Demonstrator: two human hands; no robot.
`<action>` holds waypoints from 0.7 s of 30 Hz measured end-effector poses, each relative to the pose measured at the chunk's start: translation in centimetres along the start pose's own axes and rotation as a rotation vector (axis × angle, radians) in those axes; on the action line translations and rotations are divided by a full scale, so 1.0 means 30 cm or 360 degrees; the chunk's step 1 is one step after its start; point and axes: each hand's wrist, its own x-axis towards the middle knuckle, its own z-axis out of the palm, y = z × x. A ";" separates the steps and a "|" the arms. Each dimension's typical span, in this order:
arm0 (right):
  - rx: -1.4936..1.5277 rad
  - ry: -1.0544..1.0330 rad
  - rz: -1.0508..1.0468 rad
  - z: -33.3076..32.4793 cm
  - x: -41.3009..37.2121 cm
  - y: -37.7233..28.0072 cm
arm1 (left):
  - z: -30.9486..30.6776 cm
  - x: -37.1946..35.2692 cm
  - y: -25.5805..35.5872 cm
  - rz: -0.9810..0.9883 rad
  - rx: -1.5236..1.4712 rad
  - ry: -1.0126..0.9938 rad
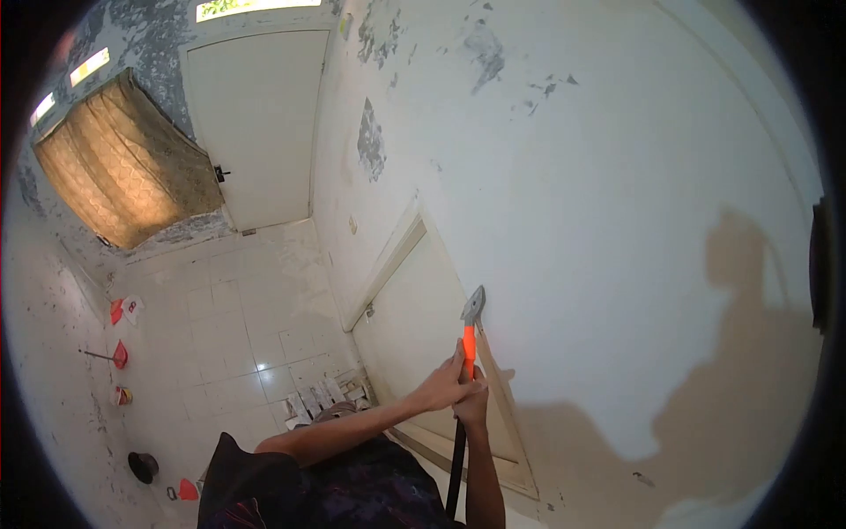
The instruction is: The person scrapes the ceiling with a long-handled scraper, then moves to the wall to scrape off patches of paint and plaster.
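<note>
A long-handled scraper with a grey head [474,304], an orange handle section [469,351] and a black shaft [456,467] is held upward in front of the white wall [599,264]. The head is at or close to the wall beside the upper right part of a door frame; contact cannot be made out. My left hand [445,385] is closed around the orange part. Just below and against it, my right hand [472,401] grips the lower end of the orange part, where the black shaft comes out. Fingers of both hands partly overlap.
A low-looking white door [423,326] sits in this wall. Bare grey patches [371,141] mark the paint. At the back are another door [256,132] and a brown curtain [132,163]. A red dustpan [121,354] and a black basin [143,467] lie along the left wall.
</note>
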 end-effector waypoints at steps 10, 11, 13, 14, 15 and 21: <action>0.0157 -0.0036 0.0193 -0.010 0.006 -0.058 | 0.006 0.024 -0.020 -0.0019 0.0010 0.0007; 0.0219 -0.0090 0.0183 0.001 0.045 -0.078 | -0.028 0.045 -0.007 -0.0035 -0.0047 0.0047; 0.0152 -0.0064 -0.0010 0.042 0.085 -0.011 | -0.107 0.068 0.040 -0.0163 -0.0093 0.0036; 0.0156 -0.0069 -0.0018 0.050 0.066 -0.013 | -0.109 0.057 0.052 -0.0159 -0.0087 0.0044; 0.0030 0.0022 -0.0156 0.060 0.047 -0.033 | -0.109 0.045 0.060 -0.0129 -0.0076 0.0069; -0.0204 0.0098 -0.0260 0.053 0.051 0.004 | -0.085 0.039 0.016 -0.0039 -0.0101 0.0008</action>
